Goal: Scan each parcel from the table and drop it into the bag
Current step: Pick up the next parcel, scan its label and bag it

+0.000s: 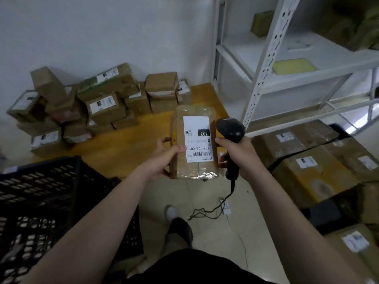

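My left hand (164,155) grips a taped brown parcel (192,169) by its left edge, thumb on its white label, which faces up at me. My right hand (239,152) holds a black barcode scanner (230,130) by the handle just right of the parcel, its head beside the label's top. The scanner's cable hangs down to the floor. Several more labelled brown parcels (106,107) are piled on the yellow table (143,136) against the wall. No bag is visible.
A black plastic crate (47,197) stands at lower left. Large taped cartons (307,160) are stacked on the right. A white metal shelf rack (266,68) rises behind them. A power strip (225,206) lies on the tiled floor near my foot.
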